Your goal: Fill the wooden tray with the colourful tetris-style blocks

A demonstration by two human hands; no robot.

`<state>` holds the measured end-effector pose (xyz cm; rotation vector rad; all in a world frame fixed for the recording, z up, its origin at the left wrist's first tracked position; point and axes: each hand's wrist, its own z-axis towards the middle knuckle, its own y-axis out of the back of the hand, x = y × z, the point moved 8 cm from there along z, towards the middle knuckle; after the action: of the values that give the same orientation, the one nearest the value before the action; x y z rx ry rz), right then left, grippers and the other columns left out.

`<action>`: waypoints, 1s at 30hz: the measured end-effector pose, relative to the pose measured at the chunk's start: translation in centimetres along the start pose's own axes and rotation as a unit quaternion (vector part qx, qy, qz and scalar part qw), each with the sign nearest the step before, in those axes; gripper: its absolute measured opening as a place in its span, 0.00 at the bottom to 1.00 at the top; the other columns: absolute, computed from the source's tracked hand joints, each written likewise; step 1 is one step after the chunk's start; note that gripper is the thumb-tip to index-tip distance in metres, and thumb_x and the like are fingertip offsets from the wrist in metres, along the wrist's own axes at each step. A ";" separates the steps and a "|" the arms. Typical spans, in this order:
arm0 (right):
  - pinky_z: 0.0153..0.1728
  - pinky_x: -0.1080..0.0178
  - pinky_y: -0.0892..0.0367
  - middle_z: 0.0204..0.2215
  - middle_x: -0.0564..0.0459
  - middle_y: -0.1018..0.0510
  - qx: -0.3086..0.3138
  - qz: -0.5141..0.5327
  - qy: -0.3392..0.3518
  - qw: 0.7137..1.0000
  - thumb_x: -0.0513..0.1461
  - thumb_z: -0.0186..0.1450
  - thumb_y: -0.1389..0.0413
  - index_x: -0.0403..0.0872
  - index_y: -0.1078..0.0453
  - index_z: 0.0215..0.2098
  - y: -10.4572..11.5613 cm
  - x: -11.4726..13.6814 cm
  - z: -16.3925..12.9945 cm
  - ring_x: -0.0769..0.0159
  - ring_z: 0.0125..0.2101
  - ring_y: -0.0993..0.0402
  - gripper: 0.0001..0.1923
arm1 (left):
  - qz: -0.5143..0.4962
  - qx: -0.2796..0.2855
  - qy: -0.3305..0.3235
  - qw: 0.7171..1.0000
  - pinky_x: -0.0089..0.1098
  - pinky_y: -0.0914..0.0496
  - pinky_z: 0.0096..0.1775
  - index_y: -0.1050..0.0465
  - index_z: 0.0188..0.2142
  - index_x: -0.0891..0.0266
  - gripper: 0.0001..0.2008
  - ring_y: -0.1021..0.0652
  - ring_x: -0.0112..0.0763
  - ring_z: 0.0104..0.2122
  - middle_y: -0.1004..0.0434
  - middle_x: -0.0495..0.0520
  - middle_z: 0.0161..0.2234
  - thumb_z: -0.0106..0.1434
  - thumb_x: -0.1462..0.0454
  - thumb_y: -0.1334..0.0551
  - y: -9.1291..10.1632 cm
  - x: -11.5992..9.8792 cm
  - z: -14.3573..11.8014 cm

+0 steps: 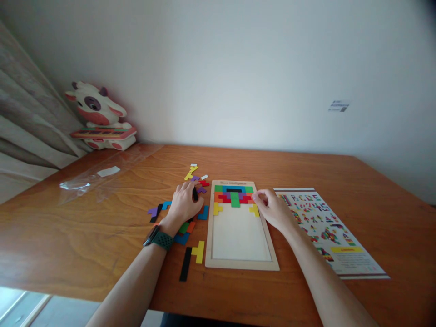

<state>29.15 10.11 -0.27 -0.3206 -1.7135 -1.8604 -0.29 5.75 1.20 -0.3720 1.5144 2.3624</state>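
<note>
My left hand (pixel 185 200) is over the loose pieces left of the board, its fingers curled around a black puzzle piece (pixel 195 194). The wooden puzzle board (pixel 242 266) has colored pieces fitted across its top, among them a green piece (pixel 235 200), and yellow pieces (pixel 254 210) on each side below. My right hand (pixel 272 209) rests at the board's upper right edge. Its thumb and fingertips are pinched together beside the red and orange pieces; what lies between them, if anything, is hidden. Under and around my left hand are blue, orange, green and purple pieces, partly covered.
A long black piece (pixel 185 264) and a yellow T-shaped piece (pixel 199 252) lie left of the board. A printed pattern sheet (pixel 350 263) is at the right. Clear plastic packaging (pixel 98 181) and a cow-shaped toy keyboard (pixel 102 118) are at the left, near the wall.
</note>
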 end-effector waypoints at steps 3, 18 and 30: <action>0.30 0.62 0.39 0.27 0.51 0.22 -0.004 -0.014 -0.003 1.000 0.52 0.70 0.51 0.48 0.29 0.46 -0.1 0.0 0.0 0.59 0.29 0.25 0.18 | -0.015 0.014 -0.013 1.000 0.44 0.31 0.53 0.26 0.49 0.59 0.14 0.23 0.44 0.48 0.20 0.57 0.48 0.64 0.61 0.39 -0.2 -0.2 0.0; 0.29 0.61 0.41 0.25 0.52 0.23 -0.026 -0.016 -0.005 1.000 0.56 0.71 0.54 0.47 0.28 0.45 -0.1 0.7 -0.3 0.58 0.28 0.25 0.24 | -0.012 0.034 -0.031 0.999 0.39 0.28 0.44 0.21 0.44 0.58 0.10 0.22 0.42 0.39 0.17 0.55 0.38 0.65 0.58 0.35 -0.2 -1.1 0.0; 0.30 0.61 0.39 0.26 0.51 0.23 -0.040 0.008 0.000 0.999 0.56 0.70 0.54 0.48 0.28 0.44 0.1 0.5 -0.2 0.58 0.29 0.24 0.23 | -0.078 -0.025 0.037 0.996 0.34 0.28 0.40 0.22 0.41 0.59 0.11 0.19 0.38 0.36 0.17 0.55 0.36 0.69 0.59 0.43 0.8 0.2 0.1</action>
<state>28.80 9.78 0.04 -0.3655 -1.6353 -1.9216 -0.82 5.61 1.82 -0.5733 1.4037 2.2909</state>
